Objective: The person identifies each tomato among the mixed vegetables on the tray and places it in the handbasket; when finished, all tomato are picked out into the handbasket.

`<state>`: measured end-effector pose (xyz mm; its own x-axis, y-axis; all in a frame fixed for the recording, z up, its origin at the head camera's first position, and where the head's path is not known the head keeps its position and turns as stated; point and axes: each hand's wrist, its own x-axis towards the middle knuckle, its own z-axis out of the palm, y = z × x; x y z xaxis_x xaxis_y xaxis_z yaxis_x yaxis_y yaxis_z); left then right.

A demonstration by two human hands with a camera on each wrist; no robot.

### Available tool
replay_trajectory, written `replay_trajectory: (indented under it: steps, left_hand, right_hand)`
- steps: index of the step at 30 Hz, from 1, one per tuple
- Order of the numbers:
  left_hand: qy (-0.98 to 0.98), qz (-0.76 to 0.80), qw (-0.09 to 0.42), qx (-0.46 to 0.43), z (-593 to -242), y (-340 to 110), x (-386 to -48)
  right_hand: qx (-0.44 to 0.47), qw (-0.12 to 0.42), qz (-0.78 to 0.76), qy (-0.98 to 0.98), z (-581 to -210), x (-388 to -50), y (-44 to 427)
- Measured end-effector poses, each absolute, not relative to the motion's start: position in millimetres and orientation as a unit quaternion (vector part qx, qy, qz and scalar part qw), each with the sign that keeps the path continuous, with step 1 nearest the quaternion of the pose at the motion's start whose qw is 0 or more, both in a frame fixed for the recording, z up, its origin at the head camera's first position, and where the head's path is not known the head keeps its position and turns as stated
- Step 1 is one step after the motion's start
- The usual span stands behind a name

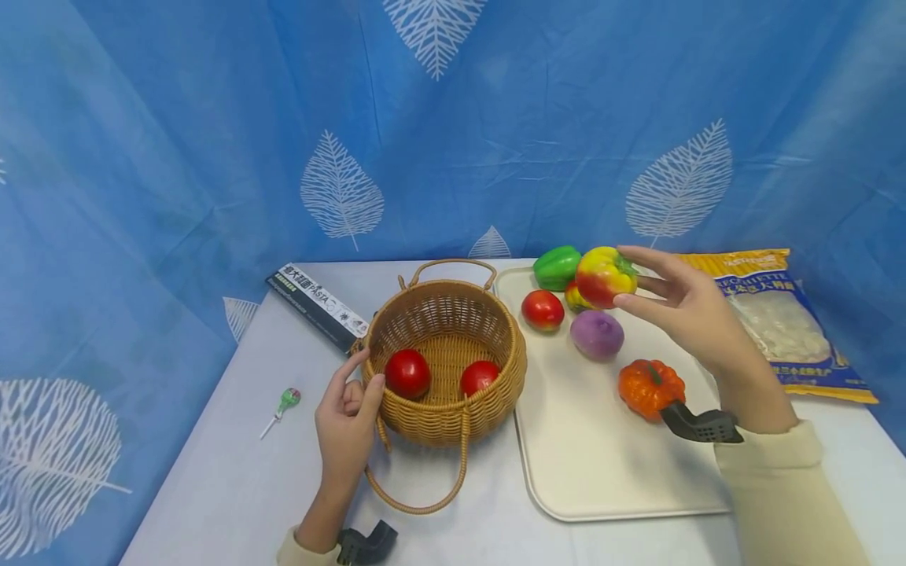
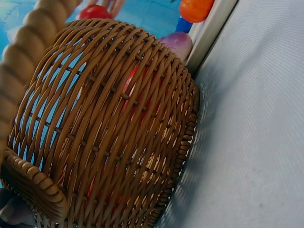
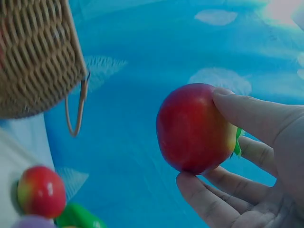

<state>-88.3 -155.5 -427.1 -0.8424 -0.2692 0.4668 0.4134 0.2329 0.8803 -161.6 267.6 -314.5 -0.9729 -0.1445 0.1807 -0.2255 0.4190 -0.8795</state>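
Note:
My right hand (image 1: 697, 318) holds a red-and-yellow bell pepper (image 1: 602, 277) with a green stem between thumb and fingertips, raised over the tray's far part. Its red underside faces the right wrist view, where the pepper (image 3: 192, 128) fills the middle. My left hand (image 1: 345, 428) pinches the near left rim of a round wicker basket (image 1: 506, 393) between thumb and index finger. Inside the basket lie two red round fruits, one at the left (image 1: 407, 373) and one at the right (image 1: 480, 377). The left wrist view shows mostly the basket's woven wall (image 2: 109, 118).
On the cream tray (image 1: 602, 472) sit a green bell pepper (image 1: 555, 267), a red tomato (image 1: 543, 310), a purple onion (image 1: 597, 335), an orange pumpkin (image 1: 651, 389) and a partly hidden yellow-red piece. A pasta bag (image 1: 782, 322), a pasta box (image 1: 318, 306) and a lollipop (image 1: 289, 398) lie around.

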Motion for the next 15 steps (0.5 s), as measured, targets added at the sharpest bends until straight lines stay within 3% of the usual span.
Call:
replay_trajectory:
  steps: [7,15]
  left_hand:
    - [-0.732,-0.62,0.276,-0.05,-426,-155,-88]
    - [-0.735,-0.617,0.277,-0.05,-427,-156,-88]
  right_hand:
    - [0.144,0.059,0.53,-0.834,-310,-159,247]
    - [0.143,0.042,0.547,-0.824,-302,-160,231]
